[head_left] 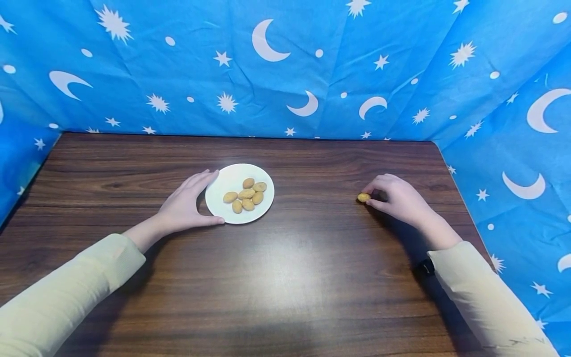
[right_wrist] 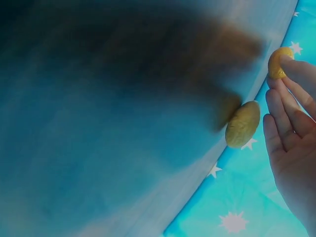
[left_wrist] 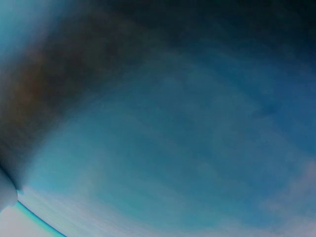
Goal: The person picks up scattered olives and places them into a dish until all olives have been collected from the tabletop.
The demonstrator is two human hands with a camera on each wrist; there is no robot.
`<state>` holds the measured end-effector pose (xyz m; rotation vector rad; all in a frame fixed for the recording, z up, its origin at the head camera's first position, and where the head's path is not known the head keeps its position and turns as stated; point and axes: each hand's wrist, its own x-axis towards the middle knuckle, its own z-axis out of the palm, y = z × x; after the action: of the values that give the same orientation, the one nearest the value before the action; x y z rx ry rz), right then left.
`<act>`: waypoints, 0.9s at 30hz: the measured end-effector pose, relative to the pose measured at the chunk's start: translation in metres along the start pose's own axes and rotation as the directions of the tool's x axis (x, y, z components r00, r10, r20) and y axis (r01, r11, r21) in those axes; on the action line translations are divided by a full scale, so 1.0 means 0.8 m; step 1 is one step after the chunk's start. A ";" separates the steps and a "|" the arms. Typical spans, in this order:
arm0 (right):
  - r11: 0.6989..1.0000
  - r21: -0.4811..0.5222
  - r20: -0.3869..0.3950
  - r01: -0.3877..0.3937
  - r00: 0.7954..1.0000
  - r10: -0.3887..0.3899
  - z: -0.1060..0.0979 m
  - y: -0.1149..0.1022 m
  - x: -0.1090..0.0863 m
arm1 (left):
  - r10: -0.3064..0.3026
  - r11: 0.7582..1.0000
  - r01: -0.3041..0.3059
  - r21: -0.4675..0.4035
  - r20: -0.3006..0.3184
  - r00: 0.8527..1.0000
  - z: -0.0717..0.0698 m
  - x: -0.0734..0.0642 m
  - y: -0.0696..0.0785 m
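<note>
A white plate (head_left: 213,196) bears several wrinkled, yellow-brown oval nuts (head_left: 247,194). At its left edge lies my left hand (head_left: 185,203), fingers and thumb spread along the rim. My right hand (head_left: 399,196) pinches a similar oval nut (head_left: 363,197) between thumb and finger, low over the right part of the table. The right wrist view shows the pinched nut (right_wrist: 277,63), and a second nut (right_wrist: 243,124) on the table beside the hand, which I cannot make out in the head view. The left wrist view is mostly a blurred tabletop.
The dark brown wooden table (head_left: 285,248) reflects light near its middle. A blue cloth (head_left: 187,74) with white moons and stars hangs behind it and along its sides. A black band (head_left: 427,267) shows at the right sleeve.
</note>
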<state>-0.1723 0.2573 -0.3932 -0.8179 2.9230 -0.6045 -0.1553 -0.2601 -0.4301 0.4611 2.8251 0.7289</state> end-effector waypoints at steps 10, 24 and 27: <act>0.999 0.035 -0.004 0.008 1.000 -0.008 0.005 -0.017 0.025 | -0.003 1.000 0.003 0.001 -0.004 1.000 0.001 0.001 -0.002; 0.994 0.077 0.035 0.073 0.996 -0.076 0.021 -0.062 0.078 | 0.004 1.000 -0.004 0.003 -0.018 1.000 0.003 0.001 -0.004; 0.993 0.091 0.047 0.080 0.995 -0.084 0.028 -0.071 0.091 | 0.007 1.000 -0.007 0.004 -0.017 1.000 0.003 0.001 -0.004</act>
<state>-0.2036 0.1680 -0.3878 -0.9326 2.8065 -0.7032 -0.1563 -0.2613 -0.4339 0.4682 2.8422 0.7320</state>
